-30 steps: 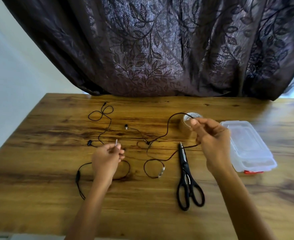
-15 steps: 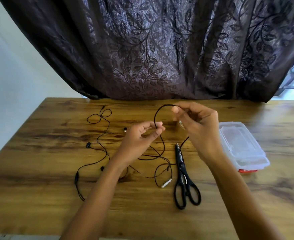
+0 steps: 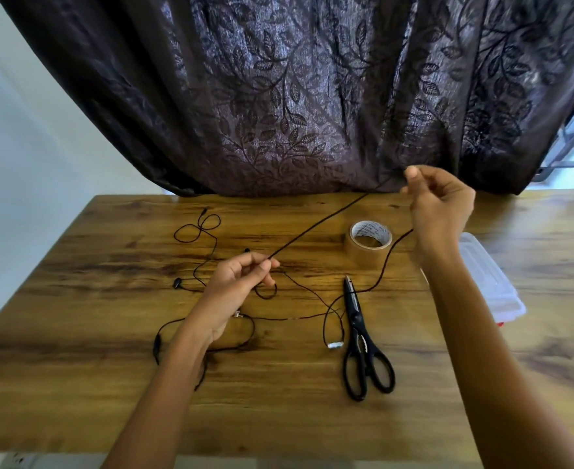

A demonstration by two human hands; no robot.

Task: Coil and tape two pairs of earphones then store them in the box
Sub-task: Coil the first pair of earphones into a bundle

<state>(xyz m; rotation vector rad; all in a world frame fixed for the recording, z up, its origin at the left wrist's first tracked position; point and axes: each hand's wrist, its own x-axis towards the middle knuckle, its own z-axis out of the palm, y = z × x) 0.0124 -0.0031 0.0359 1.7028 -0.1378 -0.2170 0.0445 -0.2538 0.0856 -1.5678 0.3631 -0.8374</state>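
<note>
Both hands pinch one earphone cord [image 3: 319, 225], taut from the left hand [image 3: 235, 286], low and near, up to the right hand [image 3: 438, 208], far-right; slack lies on the tabletop [image 3: 109, 384] between

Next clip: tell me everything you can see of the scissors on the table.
The scissors are all black with two looped, plastic-looking handles and dark blades, shut. They lie flat on the wooden table, tip pointing away from the person. An earphone cord crosses the blades near the tip; over or under is unclear. A silver plug lies just left of the handles.
</note>
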